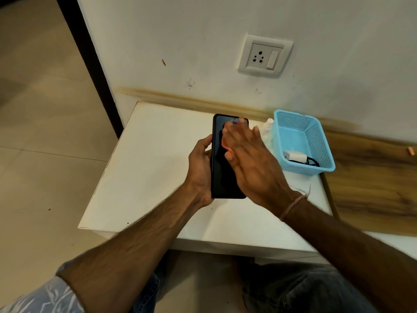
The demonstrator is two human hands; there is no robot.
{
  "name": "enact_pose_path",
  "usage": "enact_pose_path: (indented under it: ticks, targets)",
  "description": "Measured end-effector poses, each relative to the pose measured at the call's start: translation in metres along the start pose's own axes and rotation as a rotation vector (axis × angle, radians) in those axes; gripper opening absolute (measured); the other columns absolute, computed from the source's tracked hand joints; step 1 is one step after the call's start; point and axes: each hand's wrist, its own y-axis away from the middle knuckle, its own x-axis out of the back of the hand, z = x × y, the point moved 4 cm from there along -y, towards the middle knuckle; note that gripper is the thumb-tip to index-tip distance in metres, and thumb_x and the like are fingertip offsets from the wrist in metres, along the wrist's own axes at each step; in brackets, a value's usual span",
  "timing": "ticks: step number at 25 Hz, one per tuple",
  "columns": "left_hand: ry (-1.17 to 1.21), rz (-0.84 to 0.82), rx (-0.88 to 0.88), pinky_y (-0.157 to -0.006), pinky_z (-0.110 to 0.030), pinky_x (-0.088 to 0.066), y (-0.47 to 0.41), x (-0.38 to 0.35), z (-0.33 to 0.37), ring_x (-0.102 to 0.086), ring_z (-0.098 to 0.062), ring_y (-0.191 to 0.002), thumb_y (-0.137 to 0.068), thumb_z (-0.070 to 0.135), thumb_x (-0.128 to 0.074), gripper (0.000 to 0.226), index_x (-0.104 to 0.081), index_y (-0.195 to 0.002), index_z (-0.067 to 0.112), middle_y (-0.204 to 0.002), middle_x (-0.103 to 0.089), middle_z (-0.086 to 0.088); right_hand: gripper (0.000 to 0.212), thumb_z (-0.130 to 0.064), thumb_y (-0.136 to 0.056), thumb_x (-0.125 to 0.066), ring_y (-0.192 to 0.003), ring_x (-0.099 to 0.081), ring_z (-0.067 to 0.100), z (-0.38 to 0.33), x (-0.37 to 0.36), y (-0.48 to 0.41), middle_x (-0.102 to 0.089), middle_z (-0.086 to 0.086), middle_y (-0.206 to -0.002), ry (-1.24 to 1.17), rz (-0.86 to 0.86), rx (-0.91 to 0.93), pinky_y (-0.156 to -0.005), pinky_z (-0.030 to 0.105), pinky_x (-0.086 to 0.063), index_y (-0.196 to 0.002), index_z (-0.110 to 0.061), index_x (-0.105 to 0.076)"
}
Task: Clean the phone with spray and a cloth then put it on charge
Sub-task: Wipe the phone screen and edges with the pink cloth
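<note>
My left hand (199,163) grips a black phone (222,177) by its left edge, holding it above the white table (158,154) with the dark screen facing up. Over the upper right part of the screen lies my right hand (248,159), flat, fingers spread and blurred; I see no cloth in it. A white spray bottle (267,132) stands just behind my right hand, partly hidden, against the left wall of a blue basket (320,141). In that basket lies a white charger with a black cable (297,158).
A wall socket with a switch (264,56) sits on the white wall above the table. A wooden board (372,177) leans to the right of the table. Tiled floor lies to the left. My knees are under the table's front edge.
</note>
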Motion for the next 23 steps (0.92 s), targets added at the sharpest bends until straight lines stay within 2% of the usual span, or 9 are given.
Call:
enact_pose_path:
  ticks: [2,4,5,7,9,12,13,17,23]
  targets:
    - [0.01,0.004,0.002,-0.077,-0.037,-0.059,0.0,0.001,-0.001,-0.072,-0.027,-0.085,-0.089,0.06,-0.049,0.054,-0.079,-0.101,0.016,-0.099,-0.075,-0.01,0.049,-0.029,-0.104,-0.027,-0.149,-0.007,0.022,0.009,0.004,0.001,-0.027,0.005,-0.157,0.083,-0.01,0.055,-0.121,0.044,-0.008,-0.149,-0.01,-0.029]
    - [0.027,-0.015,0.008,-0.066,-0.032,-0.059,-0.001,-0.002,-0.003,-0.072,-0.024,-0.073,-0.09,0.059,-0.05,0.052,-0.079,-0.088,0.016,-0.087,-0.075,-0.008,0.05,-0.031,-0.104,-0.024,-0.149,-0.004,0.021,0.022,0.012,-0.007,-0.027,0.003,-0.157,0.056,0.029,-0.069,-0.121,0.043,-0.005,-0.15,-0.012,-0.028]
    - [0.022,-0.013,0.013,-0.064,-0.031,-0.058,-0.002,-0.002,-0.003,-0.072,-0.024,-0.071,-0.089,0.059,-0.05,0.051,-0.079,-0.085,0.017,-0.085,-0.075,-0.007,0.05,-0.032,-0.104,-0.024,-0.149,-0.003,0.021,0.021,0.011,-0.009,-0.026,0.003,-0.157,0.011,0.033,-0.118,-0.121,0.042,-0.004,-0.15,-0.012,-0.028]
    - [0.002,-0.007,0.021,-0.072,-0.034,-0.06,-0.002,0.0,-0.004,-0.074,-0.025,-0.08,-0.087,0.061,-0.05,0.053,-0.08,-0.095,0.018,-0.095,-0.077,-0.008,0.05,-0.03,-0.104,-0.026,-0.149,-0.005,0.021,0.005,0.001,-0.002,-0.025,0.004,-0.158,-0.006,0.016,-0.054,-0.121,0.041,-0.005,-0.15,-0.011,-0.028]
    - [-0.003,-0.011,0.027,-0.08,-0.038,-0.058,-0.001,0.001,-0.003,-0.073,-0.028,-0.089,-0.087,0.062,-0.05,0.056,-0.079,-0.106,0.018,-0.105,-0.076,-0.01,0.049,-0.03,-0.104,-0.027,-0.149,-0.007,0.022,0.002,-0.002,0.005,-0.026,0.003,-0.157,0.076,-0.018,0.052,-0.121,0.045,-0.009,-0.149,-0.012,-0.03]
    - [0.008,0.008,0.03,-0.072,-0.033,-0.058,-0.001,0.001,-0.004,-0.072,-0.025,-0.079,-0.087,0.062,-0.051,0.052,-0.079,-0.094,0.019,-0.093,-0.075,-0.007,0.048,-0.03,-0.104,-0.027,-0.149,-0.008,0.024,0.017,0.009,-0.004,-0.031,0.002,-0.155,0.06,0.011,-0.068,-0.12,0.05,-0.01,-0.148,-0.013,-0.034]
    - [0.013,0.006,0.035,-0.074,-0.034,-0.058,-0.001,0.0,-0.004,-0.072,-0.025,-0.081,-0.087,0.062,-0.05,0.052,-0.079,-0.096,0.019,-0.095,-0.076,-0.007,0.048,-0.031,-0.104,-0.026,-0.148,-0.008,0.024,0.012,0.008,-0.004,-0.031,0.003,-0.155,0.022,0.007,-0.092,-0.12,0.049,-0.01,-0.147,-0.012,-0.035]
    - [0.071,-0.004,0.05,-0.085,-0.038,-0.058,-0.001,0.002,-0.001,-0.072,-0.027,-0.102,-0.088,0.061,-0.048,0.062,-0.074,-0.121,0.015,-0.12,-0.073,-0.01,0.05,-0.032,-0.103,-0.026,-0.148,-0.011,0.024,-0.014,-0.006,0.019,-0.03,0.005,-0.156,0.038,-0.067,0.119,-0.12,0.047,-0.015,-0.147,-0.01,-0.035]
    - [0.091,-0.029,0.058,-0.076,-0.039,-0.06,-0.002,0.001,-0.004,-0.075,-0.028,-0.091,-0.089,0.06,-0.048,0.058,-0.079,-0.109,0.015,-0.106,-0.076,-0.01,0.05,-0.028,-0.1,-0.047,-0.147,-0.019,0.023,-0.008,0.001,0.022,-0.037,0.005,-0.152,-0.085,0.017,0.043,-0.117,0.048,-0.022,-0.144,-0.007,-0.039]
